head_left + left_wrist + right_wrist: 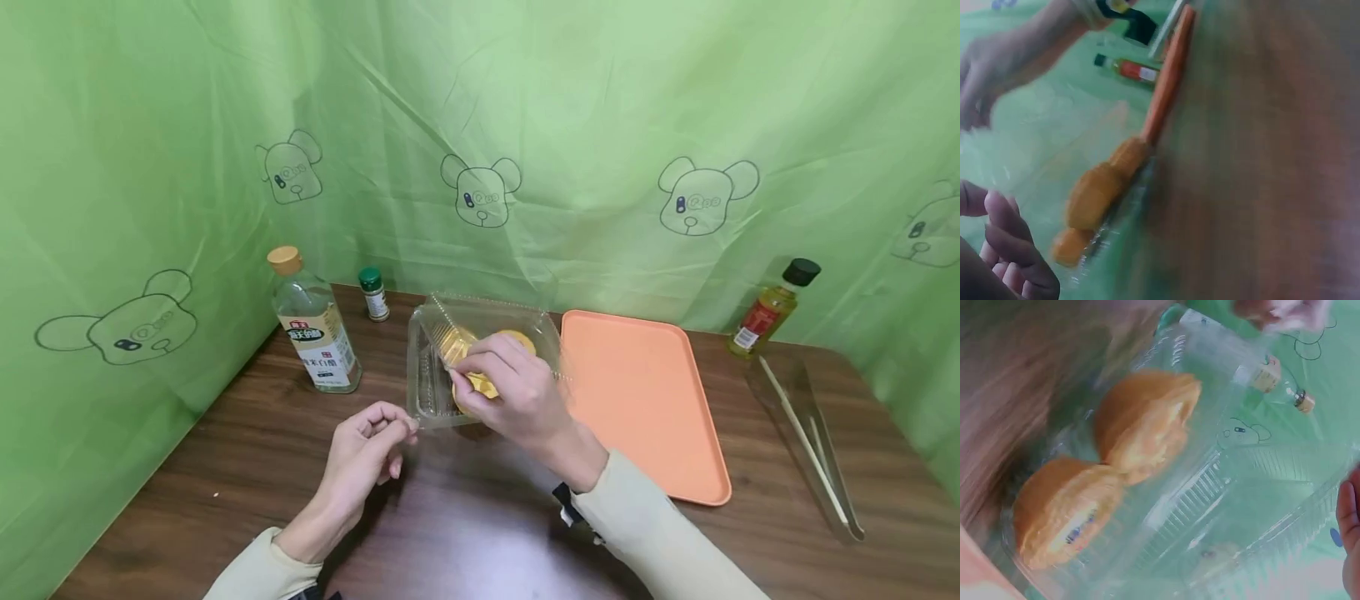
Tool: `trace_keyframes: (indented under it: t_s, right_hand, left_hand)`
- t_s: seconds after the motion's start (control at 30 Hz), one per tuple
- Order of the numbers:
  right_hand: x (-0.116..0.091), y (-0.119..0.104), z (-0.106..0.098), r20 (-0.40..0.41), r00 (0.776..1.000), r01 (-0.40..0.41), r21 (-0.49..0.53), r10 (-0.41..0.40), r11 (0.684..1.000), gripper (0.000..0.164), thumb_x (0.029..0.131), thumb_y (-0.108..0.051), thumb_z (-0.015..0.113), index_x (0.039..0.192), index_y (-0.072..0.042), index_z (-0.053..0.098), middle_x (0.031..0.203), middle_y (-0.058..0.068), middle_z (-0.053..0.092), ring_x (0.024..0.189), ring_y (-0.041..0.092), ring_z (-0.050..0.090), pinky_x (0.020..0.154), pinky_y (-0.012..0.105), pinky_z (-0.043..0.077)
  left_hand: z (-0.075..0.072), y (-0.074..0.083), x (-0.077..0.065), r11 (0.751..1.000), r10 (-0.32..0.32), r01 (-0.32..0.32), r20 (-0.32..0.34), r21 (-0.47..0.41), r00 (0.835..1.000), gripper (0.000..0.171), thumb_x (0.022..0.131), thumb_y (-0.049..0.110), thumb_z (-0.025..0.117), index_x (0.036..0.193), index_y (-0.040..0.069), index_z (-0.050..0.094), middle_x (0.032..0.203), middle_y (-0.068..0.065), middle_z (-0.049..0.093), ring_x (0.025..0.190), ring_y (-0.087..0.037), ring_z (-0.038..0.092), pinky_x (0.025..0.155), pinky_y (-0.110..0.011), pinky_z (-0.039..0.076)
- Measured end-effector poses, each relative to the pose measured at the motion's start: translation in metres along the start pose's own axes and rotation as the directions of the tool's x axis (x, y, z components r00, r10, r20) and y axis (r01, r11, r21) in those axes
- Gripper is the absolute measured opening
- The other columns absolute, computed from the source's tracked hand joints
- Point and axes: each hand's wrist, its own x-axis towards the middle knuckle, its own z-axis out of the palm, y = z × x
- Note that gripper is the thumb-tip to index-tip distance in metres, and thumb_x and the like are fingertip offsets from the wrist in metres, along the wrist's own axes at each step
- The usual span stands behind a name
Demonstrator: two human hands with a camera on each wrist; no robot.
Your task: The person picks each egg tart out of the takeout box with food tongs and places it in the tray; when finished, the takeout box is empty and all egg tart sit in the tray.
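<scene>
A clear plastic clamshell container (422,358) lies on the table with its lid (1272,531) raised at a slant. Inside it are golden, bun-like pieces (1141,425), two of them plain in the right wrist view, with paler filling showing. My right hand (517,392) pinches the lid's edge between thumb and fingers, above the container. At the container's front left corner, my left hand (367,454) pinches the rim with thumb and forefinger. Those left fingers (1013,247) look curled in the blurred left wrist view.
An orange tray (637,400) lies right of the container. Left of it stand a white vinegar bottle (318,342) and a green-capped shaker (373,296). A small oil bottle (765,312) and metal tongs (813,462) are at the right. Green curtain (585,100) surrounds the table's back.
</scene>
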Motion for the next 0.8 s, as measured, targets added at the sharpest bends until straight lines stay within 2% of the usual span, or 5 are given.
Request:
trace_keyframes:
  t_s: [0.13,0.2,0.4,0.63,0.8]
  right_hand:
    - [0.001,-0.004,0.0,0.054,0.998,0.032,-0.005,-0.031,0.999,0.008,0.085,0.004,0.076,0.09,-0.001,0.073,0.089,0.006,0.069,0.079,0.019,0.066,0.075,0.023,0.061]
    - [-0.001,-0.006,0.003,0.074,0.996,0.058,-0.035,-0.056,0.998,0.009,0.084,0.005,0.075,0.09,-0.001,0.073,0.089,0.006,0.068,0.078,0.019,0.065,0.072,0.023,0.06]
    - [-0.006,-0.008,0.006,0.098,0.99,0.109,-0.125,-0.097,0.986,0.016,0.081,0.009,0.068,0.092,0.0,0.073,0.091,0.005,0.067,0.076,0.019,0.062,0.064,0.025,0.056]
    - [-0.016,-0.003,0.006,0.091,0.992,0.1,-0.145,-0.087,0.984,0.018,0.087,0.01,0.056,0.091,0.0,0.07,0.087,0.005,0.064,0.073,0.018,0.058,0.063,0.025,0.055]
    - [-0.023,0.0,0.002,0.104,0.99,0.105,-0.14,-0.09,0.985,0.017,0.088,0.01,0.056,0.091,0.0,0.069,0.09,0.005,0.064,0.074,0.019,0.059,0.064,0.025,0.056]
  left_hand:
    - [0.0,0.004,-0.001,0.999,0.047,-0.047,0.01,0.004,0.999,0.001,0.092,0.003,0.067,0.091,0.003,0.068,0.079,-0.017,0.07,0.046,-0.014,0.05,0.039,-0.02,0.033]
    - [0.002,0.003,-0.001,0.999,0.053,-0.053,0.014,-0.012,0.998,0.007,0.093,0.0,0.065,0.09,0.005,0.067,0.077,-0.014,0.07,0.046,-0.014,0.05,0.039,-0.02,0.033]
    - [0.004,-0.002,0.001,0.998,0.056,-0.056,0.024,-0.036,0.998,0.005,0.095,-0.003,0.063,0.09,-0.002,0.063,0.076,-0.015,0.068,0.046,-0.012,0.049,0.039,-0.018,0.033]
    - [0.0,0.0,0.002,0.999,0.034,-0.035,0.061,0.018,0.998,0.004,0.093,0.001,0.065,0.093,-0.003,0.064,0.077,-0.018,0.067,0.047,-0.013,0.05,0.04,-0.019,0.034]
    - [-0.001,0.0,0.002,0.999,0.021,-0.024,0.075,0.034,0.997,0.007,0.092,0.002,0.065,0.094,-0.004,0.065,0.078,-0.016,0.066,0.047,-0.013,0.05,0.041,-0.019,0.035]
